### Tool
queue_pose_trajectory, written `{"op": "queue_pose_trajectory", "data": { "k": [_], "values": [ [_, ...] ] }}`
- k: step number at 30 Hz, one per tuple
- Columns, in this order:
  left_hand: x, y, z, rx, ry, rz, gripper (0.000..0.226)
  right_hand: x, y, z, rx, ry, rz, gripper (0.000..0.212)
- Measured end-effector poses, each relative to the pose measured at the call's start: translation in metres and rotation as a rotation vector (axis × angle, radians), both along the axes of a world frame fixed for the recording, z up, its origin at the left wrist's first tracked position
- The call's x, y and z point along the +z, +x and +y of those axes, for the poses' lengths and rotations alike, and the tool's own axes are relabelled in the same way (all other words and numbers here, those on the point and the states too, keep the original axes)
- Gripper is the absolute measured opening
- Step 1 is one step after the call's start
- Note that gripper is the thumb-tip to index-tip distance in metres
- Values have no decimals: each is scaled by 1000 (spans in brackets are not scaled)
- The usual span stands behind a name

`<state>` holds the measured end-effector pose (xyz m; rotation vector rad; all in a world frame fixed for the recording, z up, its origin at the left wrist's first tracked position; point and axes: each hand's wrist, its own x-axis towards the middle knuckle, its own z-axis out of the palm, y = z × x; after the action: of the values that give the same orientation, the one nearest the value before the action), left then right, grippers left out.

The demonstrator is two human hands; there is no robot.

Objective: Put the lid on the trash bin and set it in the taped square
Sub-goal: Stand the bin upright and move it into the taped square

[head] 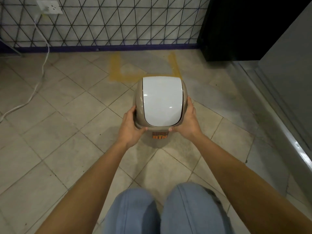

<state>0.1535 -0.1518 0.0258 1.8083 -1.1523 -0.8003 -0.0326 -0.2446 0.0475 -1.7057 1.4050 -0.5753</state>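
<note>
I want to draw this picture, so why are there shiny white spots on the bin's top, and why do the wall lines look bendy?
In the head view, the spots on the white lid are glare from lights above; the wide-angle lens bows the tiled wall lines and the metal ledge; the top right corner is dark, and the yellow taped square looks faint and soft.

Trash bin (138,100): beige body, orange label with dark lettering. Lid (162,100): glossy white flap in beige surround. Taped square (116,68): worn yellow. Floor (50,132): beige tiles laid diagonally. Wall (118,21): pale, black triangular line pattern, purple skirting. Trousers (168,211): light blue denim.
</note>
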Motion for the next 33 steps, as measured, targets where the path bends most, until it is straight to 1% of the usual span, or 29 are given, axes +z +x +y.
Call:
{"op": "queue_pose_trajectory", "data": {
  "k": [2,5,8,10,12,14,17,21,33],
  "values": [
    [-2,4,-3,-4,11,0,99,0,0,-7,26,-18,14,138],
    [-6,4,-9,17,21,129,108,-9,-1,-11,-26,-66,12,141],
    [-10,1,-16,33,-22,165,98,-20,-4,-14,-101,-15,-27,138],
    [-12,1,-21,72,-32,151,91,-22,-5,-20,-63,41,-59,127],
    [-13,3,-25,93,-39,157,90,-22,-5,-26,-7,61,-76,113],
    [-14,2,-28,116,-31,188,92,-24,-4,-30,8,81,-108,110],
    [-15,3,-31,148,-35,231,92,-26,-1,-35,13,101,-182,108],
    [-17,8,-35,166,-34,261,92,-28,1,-42,45,152,-233,113],
    [-30,28,-64,172,-36,285,94,-33,18,-76,59,146,-262,115]
  ]
}}
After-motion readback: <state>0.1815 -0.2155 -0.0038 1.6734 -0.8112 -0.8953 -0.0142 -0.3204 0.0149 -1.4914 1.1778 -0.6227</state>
